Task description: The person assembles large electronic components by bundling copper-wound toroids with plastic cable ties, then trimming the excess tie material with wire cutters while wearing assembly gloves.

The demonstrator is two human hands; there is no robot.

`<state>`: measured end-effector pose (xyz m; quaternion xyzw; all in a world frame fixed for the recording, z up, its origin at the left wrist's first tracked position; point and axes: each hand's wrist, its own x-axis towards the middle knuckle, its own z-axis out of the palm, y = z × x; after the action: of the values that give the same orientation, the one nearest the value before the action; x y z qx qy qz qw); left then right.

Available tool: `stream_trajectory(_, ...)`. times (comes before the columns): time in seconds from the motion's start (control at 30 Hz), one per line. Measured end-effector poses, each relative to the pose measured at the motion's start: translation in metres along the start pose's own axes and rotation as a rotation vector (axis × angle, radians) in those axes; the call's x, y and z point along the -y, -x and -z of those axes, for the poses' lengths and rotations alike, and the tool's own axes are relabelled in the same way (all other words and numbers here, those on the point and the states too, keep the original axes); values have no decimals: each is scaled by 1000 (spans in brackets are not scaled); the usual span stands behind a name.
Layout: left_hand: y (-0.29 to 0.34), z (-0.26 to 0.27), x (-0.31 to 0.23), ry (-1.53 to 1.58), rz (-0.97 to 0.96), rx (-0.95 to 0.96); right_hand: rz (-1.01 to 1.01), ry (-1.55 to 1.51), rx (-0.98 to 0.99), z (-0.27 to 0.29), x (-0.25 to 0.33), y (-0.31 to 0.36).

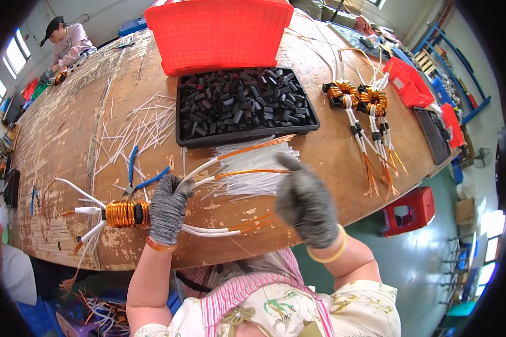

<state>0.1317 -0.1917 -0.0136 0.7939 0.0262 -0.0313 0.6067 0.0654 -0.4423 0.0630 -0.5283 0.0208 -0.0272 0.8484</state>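
Observation:
My left hand (pixel 168 208), in a grey knit glove, is closed around the white-sleeved leads (pixel 205 230) of a copper-wound coil (pixel 127 214). The coil lies just left of that hand, with more white-sleeved leads on its far side. Bare copper ends (pixel 258 172) stretch rightward from the sleeves. Close to those ends is my right hand (pixel 309 205), gloved alike and blurred by motion; its grip is not clear. Below the wires lies a bundle of white cable ties (pixel 253 188). Blue-handled cutters (pixel 132 180) rest behind my left hand.
A black tray (pixel 253 139) of short black tubes stands ahead, with a red crate (pixel 219 39) behind it. Loose white strips (pixel 138 123) lie left. Two finished-looking coils (pixel 371 101) sit right, near red bins (pixel 407 81). A red stool (pixel 410 210) stands beyond the table edge. Another person (pixel 70 45) works far left.

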Motion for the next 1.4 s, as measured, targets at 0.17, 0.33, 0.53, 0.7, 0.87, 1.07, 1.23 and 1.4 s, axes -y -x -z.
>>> stream_trajectory(0.17,1,-5,9,-104,-87,1,-186,-149,-119,-16,-20,-41)
stream_trajectory(0.33,2,-2,8,-209,-79,6,-169,-220,53,21,-12,-63)
stream_trajectory(0.53,3,-2,8,-150,-81,-27,195,-132,-1,77,26,-112)
stream_trajectory(0.7,3,-5,7,-120,-73,-16,266,793,34,78,-5,-198)
stream_trajectory(0.87,6,-1,7,-149,-89,-57,359,1856,127,6,-28,-222)
stream_trajectory(1.07,8,-1,0,-233,-106,-58,309,2020,150,-1,-49,-249)
stream_trajectory(1.23,8,-2,-2,-231,-106,-62,515,1763,161,26,-50,-261)
stream_trajectory(1.4,8,-4,-5,-210,-103,-49,503,1266,65,39,-41,-267)
